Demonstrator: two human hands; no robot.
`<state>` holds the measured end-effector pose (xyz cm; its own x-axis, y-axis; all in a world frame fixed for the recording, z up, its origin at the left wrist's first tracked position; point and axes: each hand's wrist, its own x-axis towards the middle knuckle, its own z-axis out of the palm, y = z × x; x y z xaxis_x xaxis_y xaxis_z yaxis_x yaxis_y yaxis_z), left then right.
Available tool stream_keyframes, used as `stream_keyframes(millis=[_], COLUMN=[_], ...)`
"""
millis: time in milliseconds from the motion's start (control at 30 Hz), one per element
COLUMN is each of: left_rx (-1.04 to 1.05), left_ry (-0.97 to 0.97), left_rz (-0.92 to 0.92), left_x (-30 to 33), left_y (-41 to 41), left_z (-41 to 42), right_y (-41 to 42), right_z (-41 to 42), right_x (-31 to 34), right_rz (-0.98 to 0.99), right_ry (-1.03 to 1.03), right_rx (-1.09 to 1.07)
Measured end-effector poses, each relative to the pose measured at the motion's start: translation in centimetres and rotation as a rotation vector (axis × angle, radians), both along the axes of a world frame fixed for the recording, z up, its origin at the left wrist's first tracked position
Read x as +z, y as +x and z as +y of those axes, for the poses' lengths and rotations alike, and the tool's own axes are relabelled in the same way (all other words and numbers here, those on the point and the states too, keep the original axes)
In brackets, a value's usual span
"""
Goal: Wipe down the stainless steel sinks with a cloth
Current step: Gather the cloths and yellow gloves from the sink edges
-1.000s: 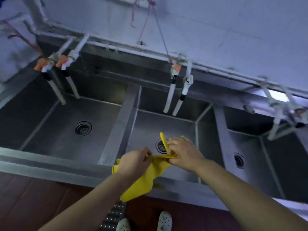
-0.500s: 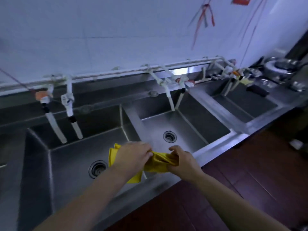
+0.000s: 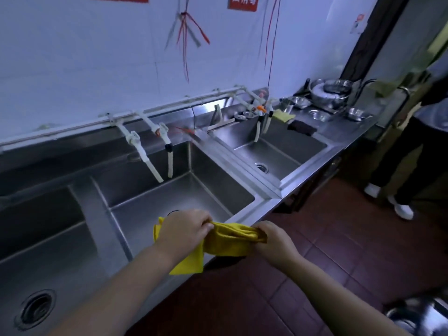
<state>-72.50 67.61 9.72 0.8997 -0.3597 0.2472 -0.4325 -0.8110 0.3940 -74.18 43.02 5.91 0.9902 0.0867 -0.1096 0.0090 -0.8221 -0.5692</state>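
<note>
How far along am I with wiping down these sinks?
Nothing looks wiped yet. In hand: your left hand and right hand both grip the yellow cloth, bunched between them above the front rim of the middle sink, touching no steel. Left: every basin in view, including the far sink.

Yellow cloth (image 3: 225,241), grey steel sinks (image 3: 184,190), dark red floor tiles (image 3: 339,251).

Soft yellow cloth (image 3: 226,242), brushed dull-sheened steel sinks (image 3: 244,215), white plastic taps (image 3: 135,141), glossy tiled floor (image 3: 339,238).
</note>
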Motion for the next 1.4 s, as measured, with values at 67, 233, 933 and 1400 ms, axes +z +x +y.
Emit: stream_keyframes(millis=[67,233,933,1400], left_rx=[0.015,-0.010,-0.323,-0.010], left_ry=[0.001,0.048,0.088,0.114], left_rz=[0.027,0.041,0.040,0.039], left_x=[-0.1,-0.6,-1.8,-1.1], left_y=[1.3,4.9,34.3,48.8], left_z=[-2.5,-7.5,-31.6,-45.3], right_y=[1.2,4.3,29.1,48.5], right_z=[-2.5,-7.7,-32.3,-47.2], right_x=[0.5,1.1,5.6,5.7], right_rz=[-0.016,0.002,-0.032,-0.167], right_ry=[0.030,0.065,-0.199,-0.188], right_rx=[-0.017,-0.103,-0.204,0.058])
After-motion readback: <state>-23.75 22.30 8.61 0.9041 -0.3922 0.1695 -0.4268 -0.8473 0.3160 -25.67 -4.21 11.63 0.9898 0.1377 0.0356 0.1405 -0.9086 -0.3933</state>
